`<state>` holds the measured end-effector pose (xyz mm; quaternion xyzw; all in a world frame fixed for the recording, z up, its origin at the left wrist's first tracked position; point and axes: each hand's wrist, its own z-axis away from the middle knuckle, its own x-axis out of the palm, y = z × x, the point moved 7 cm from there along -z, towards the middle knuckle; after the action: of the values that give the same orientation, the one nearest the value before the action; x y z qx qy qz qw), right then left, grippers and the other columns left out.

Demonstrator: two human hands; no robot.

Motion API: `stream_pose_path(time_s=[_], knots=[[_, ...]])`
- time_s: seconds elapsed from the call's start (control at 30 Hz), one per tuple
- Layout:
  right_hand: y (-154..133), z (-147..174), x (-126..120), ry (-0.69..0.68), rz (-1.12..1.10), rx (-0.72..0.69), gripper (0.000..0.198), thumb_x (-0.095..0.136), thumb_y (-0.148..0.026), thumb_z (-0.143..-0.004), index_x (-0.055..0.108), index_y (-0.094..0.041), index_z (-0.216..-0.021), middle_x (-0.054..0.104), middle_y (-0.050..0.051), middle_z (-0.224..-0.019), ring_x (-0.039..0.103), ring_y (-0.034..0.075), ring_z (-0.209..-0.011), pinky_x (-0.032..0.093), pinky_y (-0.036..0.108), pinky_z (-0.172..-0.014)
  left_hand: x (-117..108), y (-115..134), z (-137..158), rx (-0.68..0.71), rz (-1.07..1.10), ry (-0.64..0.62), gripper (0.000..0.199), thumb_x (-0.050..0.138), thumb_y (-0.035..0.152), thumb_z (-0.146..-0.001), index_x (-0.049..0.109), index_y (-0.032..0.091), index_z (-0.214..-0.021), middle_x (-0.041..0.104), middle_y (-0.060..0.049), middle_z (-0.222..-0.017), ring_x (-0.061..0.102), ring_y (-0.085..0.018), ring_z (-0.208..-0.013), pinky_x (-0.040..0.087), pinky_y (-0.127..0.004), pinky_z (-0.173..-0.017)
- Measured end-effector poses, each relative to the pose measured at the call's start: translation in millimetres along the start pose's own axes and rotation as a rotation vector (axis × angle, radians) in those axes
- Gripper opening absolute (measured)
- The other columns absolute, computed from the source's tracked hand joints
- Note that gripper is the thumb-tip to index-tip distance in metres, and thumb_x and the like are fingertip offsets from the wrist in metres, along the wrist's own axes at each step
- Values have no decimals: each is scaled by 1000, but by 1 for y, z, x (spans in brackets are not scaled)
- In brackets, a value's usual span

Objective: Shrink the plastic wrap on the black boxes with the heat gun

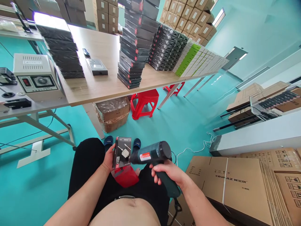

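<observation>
With the left hand (109,158), holds a small black box (124,153) by its left edge, fingers clamped on it, low between the knees and face up toward the camera. With the right hand (169,171), grips the handle of a heat gun (152,152), fingers curled round it; aims the nozzle from 3 o'clock at the right side of the box, touching or barely apart, impossible to tell which.

Judging by this pose, looks partway through heating this one box. Cannot tell any film on it as loose or tight, nor the gun as blowing or idle; so cannot call this box finished.

Faces, at 12 o'clock on the wooden table (98,86), a tall stack of black boxes (135,56), much alike in look; cannot sort these into done and left. Has, at 1 o'clock on the same table, rows of black packs (166,47) in shiny film, seemingly wrapped already, and at 11 o'clock a pile of dark packs (67,53), also shiny. Has a grey machine (39,77) at 10 o'clock and brown cartons (225,185) at 4 o'clock.
</observation>
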<state>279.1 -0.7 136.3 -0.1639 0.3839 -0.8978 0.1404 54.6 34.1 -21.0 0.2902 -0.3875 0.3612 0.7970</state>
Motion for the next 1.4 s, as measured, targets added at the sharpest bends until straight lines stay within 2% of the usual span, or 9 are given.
stream_pose_path(time_s=[0.1, 0.27, 0.47, 0.6, 0.73, 0.9, 1.07, 1.23, 1.4], knots=[[9, 8, 6, -59, 51, 52, 28, 66, -25, -71, 64, -9, -94, 67, 6, -71, 64, 17, -54, 49, 26, -48, 0, 0, -2, 4, 13, -10, 45, 56, 46, -83, 66, 9, -108, 74, -14, -89, 70, -33, -88, 55, -44, -78], [-9, 1, 2, 121, -15, -78, 27, 63, -28, -74, 64, -11, -95, 66, 5, -74, 63, 14, -56, 51, 26, -51, -6, 1, -3, -16, -7, 44, 45, 56, 46, -83, 66, 10, -108, 74, -14, -83, 70, -33, -86, 55, -45, -78], [7, 12, 24, -114, 37, 59, 28, 65, -23, -71, 65, -10, -95, 66, 6, -70, 63, 16, -53, 49, 25, -46, -5, 3, -3, 25, 24, 8, 46, 56, 46, -83, 65, 10, -111, 74, -15, -91, 68, -34, -93, 53, -47, -83], [7, 15, 30, -24, -72, -34, 29, 63, -27, -75, 65, -11, -99, 65, 5, -75, 62, 14, -55, 50, 25, -50, -4, 4, -6, 53, 43, -32, 48, 55, 45, -84, 63, 11, -115, 73, -15, -96, 68, -33, -95, 52, -46, -86], [14, 14, 29, -35, -53, -11, 31, 65, -29, -73, 66, -10, -97, 66, 6, -75, 62, 15, -55, 48, 25, -49, -7, 14, -5, 143, 76, -29, 50, 53, 48, -84, 63, 10, -115, 73, -15, -98, 67, -33, -96, 51, -46, -87], [27, 18, 7, 209, -52, -42, 32, 64, -37, -74, 65, -11, -94, 64, 4, -67, 59, 13, -52, 49, 25, -50, -12, 23, -4, 218, 130, 1, 51, 51, 49, -84, 62, 11, -117, 73, -15, -98, 67, -33, -98, 50, -47, -89], [35, 19, 34, -76, -145, 10, 37, 68, -31, -71, 65, -10, -101, 66, 8, -77, 63, 16, -56, 49, 25, -48, -11, 15, -6, 146, 122, 13, 53, 52, 50, -84, 62, 12, -119, 73, -15, -97, 67, -33, -98, 50, -47, -89], [23, 0, -6, 181, -454, -80, 28, 62, -30, -77, 66, -12, -97, 64, 5, -78, 60, 12, -60, 48, 21, -49, -2, 5, -4, 43, 50, -39, 49, 54, 49, -84, 64, 10, -113, 73, -16, -97, 68, -33, -94, 51, -47, -87], [16, -10, -24, 159, -683, -65, 25, 59, -30, -79, 65, -13, -97, 64, 5, -81, 57, 11, -63, 48, 19, -53, 5, -4, 1, -37, -7, -64, 48, 54, 49, -84, 65, 8, -108, 72, -18, -96, 68, -35, -93, 52, -48, -85]])
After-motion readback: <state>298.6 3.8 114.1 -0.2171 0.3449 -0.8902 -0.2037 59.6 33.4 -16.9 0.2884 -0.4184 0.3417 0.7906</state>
